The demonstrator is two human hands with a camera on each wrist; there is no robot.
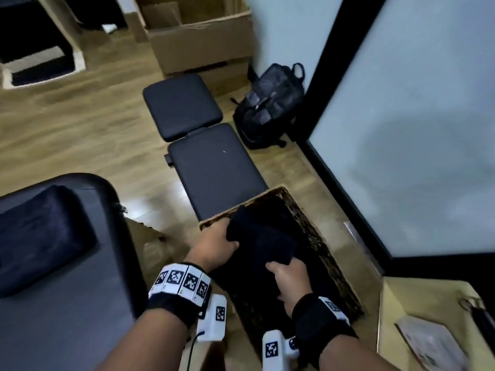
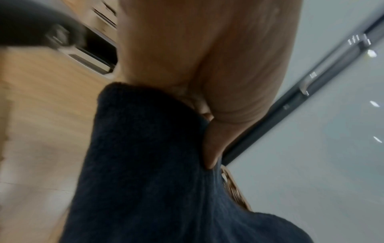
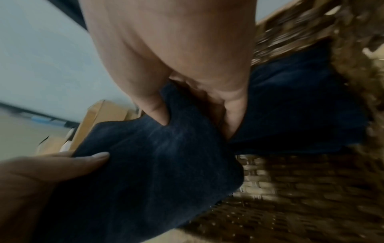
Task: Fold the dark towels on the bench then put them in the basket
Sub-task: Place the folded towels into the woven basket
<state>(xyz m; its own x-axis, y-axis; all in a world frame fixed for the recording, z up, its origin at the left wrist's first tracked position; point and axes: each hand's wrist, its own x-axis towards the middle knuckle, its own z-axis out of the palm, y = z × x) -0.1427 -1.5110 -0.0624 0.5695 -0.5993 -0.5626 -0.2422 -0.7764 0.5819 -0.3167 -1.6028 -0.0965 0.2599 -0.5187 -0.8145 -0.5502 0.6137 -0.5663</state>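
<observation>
A folded dark navy towel (image 1: 257, 236) hangs over the open wicker basket (image 1: 302, 210), held between both hands. My left hand (image 1: 217, 247) grips its far left end, thumb on the cloth (image 2: 145, 164). My right hand (image 1: 289, 277) grips the near end, fingers tucked into the fold (image 3: 166, 164). More dark cloth (image 3: 301, 106) lies inside the basket under the held towel, against the woven wall (image 3: 290, 189). Another dark towel (image 1: 40, 236) lies on the black bench (image 1: 88, 303) at the left.
A second black padded bench (image 1: 211, 167) stretches away beyond the basket. A black backpack (image 1: 270, 103) leans by the frosted glass wall (image 1: 415, 129) on the right. Cardboard boxes (image 1: 203, 41) stand at the far end. A low wooden table (image 1: 417, 311) stands at the lower right.
</observation>
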